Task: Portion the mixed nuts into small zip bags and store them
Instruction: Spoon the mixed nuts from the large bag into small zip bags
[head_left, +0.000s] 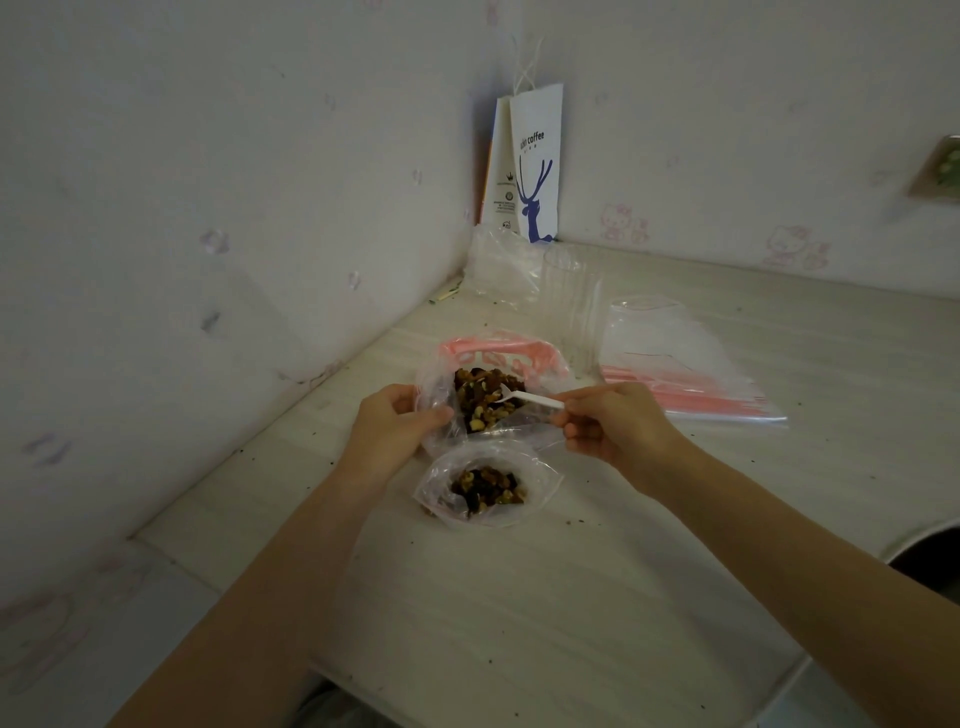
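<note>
Step in hand: scooping. My left hand (400, 421) grips the near-left rim of the large bag (435, 387), fingers and thumb curled round the plastic to hold its mouth open. My right hand (608, 422) pinches the handle of a white plastic utensil (527, 398); spoon or fork, I cannot tell. Its tip lies on the mixed nuts (485, 402) inside the large bag. The hands are apart, one on each side of that bag. A small zip bag (540, 475) stands open on the bench (519, 597) just in front of the large bag, nearer to me, partly filled with nuts and its seal not closed. Empty zip bags (685, 374) lie stacked to the right. Next move, as I judge it: load the utensil, lift it level over the near rim, tip it into the small zip bag without spilling, then press the seal
</note>
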